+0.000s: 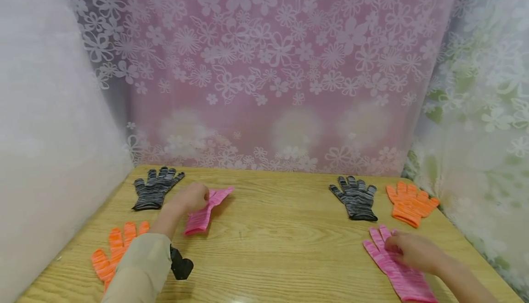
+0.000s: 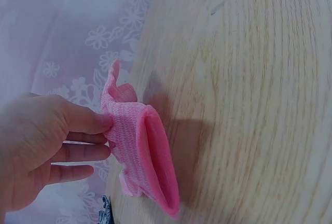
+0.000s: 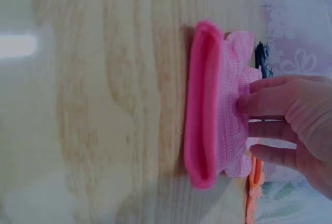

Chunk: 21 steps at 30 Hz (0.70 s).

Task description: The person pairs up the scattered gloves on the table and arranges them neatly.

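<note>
My left hand (image 1: 191, 198) pinches a pink knit glove (image 1: 199, 219) between thumb and fingers, left of the table's middle. In the left wrist view this glove (image 2: 129, 130) hangs tilted with its cuff opening toward the camera, and its shadow falls on the wood. At the right front, my right hand (image 1: 415, 250) holds a second pink glove (image 1: 407, 281) by its palm part, fingers of the glove pointing away. The right wrist view shows the thumb pressed on the knit of this glove (image 3: 231, 115), while the other fingertips are partly hidden behind it.
A grey-black glove (image 1: 153, 190) lies at the back left, another grey-black glove (image 1: 356, 199) at the back right. Beside the latter is an orange glove (image 1: 411, 204). The left forearm partly covers another orange glove (image 1: 111, 252). Floral curtains (image 1: 268, 64) surround the wooden table (image 1: 281, 229).
</note>
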Each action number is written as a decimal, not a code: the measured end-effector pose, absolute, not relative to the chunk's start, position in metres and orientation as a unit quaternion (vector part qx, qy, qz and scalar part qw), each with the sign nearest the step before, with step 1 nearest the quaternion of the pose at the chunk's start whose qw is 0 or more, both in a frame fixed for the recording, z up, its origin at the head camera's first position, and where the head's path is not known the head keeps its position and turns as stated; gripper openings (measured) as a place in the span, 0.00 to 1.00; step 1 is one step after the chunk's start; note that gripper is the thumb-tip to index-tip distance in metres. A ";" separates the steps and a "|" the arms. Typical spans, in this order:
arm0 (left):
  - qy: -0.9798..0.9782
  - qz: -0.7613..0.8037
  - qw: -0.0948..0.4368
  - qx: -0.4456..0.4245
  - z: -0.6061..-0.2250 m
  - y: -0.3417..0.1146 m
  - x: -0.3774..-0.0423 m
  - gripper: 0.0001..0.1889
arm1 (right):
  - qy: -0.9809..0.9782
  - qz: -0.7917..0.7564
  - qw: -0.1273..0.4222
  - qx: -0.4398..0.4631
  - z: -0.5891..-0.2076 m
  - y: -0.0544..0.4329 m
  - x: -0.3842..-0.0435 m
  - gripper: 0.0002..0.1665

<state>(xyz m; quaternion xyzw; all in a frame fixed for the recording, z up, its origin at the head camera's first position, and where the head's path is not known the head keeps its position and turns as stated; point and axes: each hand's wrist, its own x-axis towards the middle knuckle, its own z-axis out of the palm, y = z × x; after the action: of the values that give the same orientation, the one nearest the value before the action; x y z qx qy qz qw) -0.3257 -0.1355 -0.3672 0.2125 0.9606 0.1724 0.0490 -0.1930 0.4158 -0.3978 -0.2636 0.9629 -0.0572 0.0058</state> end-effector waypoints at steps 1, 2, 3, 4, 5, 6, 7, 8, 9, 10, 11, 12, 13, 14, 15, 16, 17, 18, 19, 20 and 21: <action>0.961 0.173 0.048 0.211 -0.366 -0.135 -0.325 0.21 | 0.963 -0.056 0.004 -0.265 -0.399 0.416 -0.193 0.12; 0.961 0.172 0.046 0.211 -0.366 -0.135 -0.324 0.21 | 0.962 -0.054 0.003 -0.266 -0.399 0.415 -0.193 0.12; 0.961 0.172 0.044 0.212 -0.366 -0.135 -0.324 0.21 | 0.962 -0.053 0.000 -0.268 -0.399 0.415 -0.192 0.13; 0.962 0.172 0.043 0.209 -0.365 -0.135 -0.324 0.21 | 0.961 -0.050 -0.005 -0.270 -0.400 0.415 -0.192 0.13; 0.962 0.173 0.043 0.207 -0.365 -0.135 -0.323 0.21 | 0.961 -0.048 -0.008 -0.272 -0.400 0.414 -0.192 0.13; 0.962 0.174 0.041 0.206 -0.365 -0.135 -0.323 0.21 | 0.961 -0.045 -0.012 -0.273 -0.400 0.414 -0.192 0.13; 0.962 0.175 0.040 0.204 -0.364 -0.135 -0.323 0.21 | 0.961 -0.043 -0.014 -0.273 -0.401 0.414 -0.191 0.13; 0.962 0.177 0.041 0.202 -0.364 -0.135 -0.323 0.21 | 0.961 -0.044 -0.013 -0.272 -0.401 0.413 -0.191 0.13; 0.962 0.179 0.042 0.200 -0.363 -0.134 -0.322 0.21 | 0.962 -0.045 -0.012 -0.271 -0.400 0.413 -0.191 0.12; 0.963 0.179 0.041 0.199 -0.362 -0.134 -0.322 0.21 | 0.962 -0.048 -0.009 -0.268 -0.400 0.413 -0.191 0.11; 0.963 0.178 0.040 0.198 -0.361 -0.134 -0.321 0.21 | 0.962 -0.051 -0.007 -0.267 -0.399 0.414 -0.191 0.10; 0.964 0.178 0.039 0.197 -0.360 -0.133 -0.320 0.21 | 0.963 -0.053 -0.005 -0.265 -0.398 0.414 -0.192 0.09; 0.964 0.177 0.038 0.195 -0.359 -0.133 -0.320 0.21 | 0.964 -0.057 0.000 -0.260 -0.397 0.415 -0.192 0.07; 0.964 0.176 0.038 0.194 -0.359 -0.133 -0.320 0.21 | 0.965 -0.062 0.005 -0.256 -0.395 0.415 -0.193 0.07; 0.965 0.173 0.037 0.192 -0.358 -0.133 -0.319 0.21 | 0.965 -0.068 0.007 -0.253 -0.393 0.414 -0.194 0.06; 0.966 0.170 0.036 0.193 -0.357 -0.132 -0.319 0.21 | 0.965 -0.072 0.007 -0.250 -0.390 0.414 -0.194 0.06; 0.966 0.166 0.035 0.193 -0.357 -0.132 -0.320 0.21 | 0.966 -0.077 0.006 -0.247 -0.387 0.413 -0.195 0.06; 0.967 0.164 0.034 0.193 -0.356 -0.131 -0.320 0.21 | 0.967 -0.079 0.004 -0.244 -0.383 0.411 -0.195 0.06; 0.967 0.161 0.033 0.192 -0.355 -0.131 -0.320 0.21 | 0.967 -0.083 0.000 -0.241 -0.379 0.409 -0.195 0.07; 0.968 0.160 0.032 0.192 -0.355 -0.131 -0.320 0.21 | 0.966 -0.088 -0.006 -0.243 -0.375 0.406 -0.195 0.07; 0.968 0.158 0.031 0.193 -0.354 -0.130 -0.320 0.21 | 0.966 -0.090 -0.012 -0.241 -0.371 0.404 -0.195 0.07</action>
<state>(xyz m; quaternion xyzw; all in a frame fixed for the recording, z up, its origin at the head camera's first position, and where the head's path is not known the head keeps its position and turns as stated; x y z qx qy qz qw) -0.3201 -0.1304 -0.3538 0.1933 0.9678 0.1582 0.0314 -0.1951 0.4040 -0.3706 -0.2414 0.9661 -0.0905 -0.0120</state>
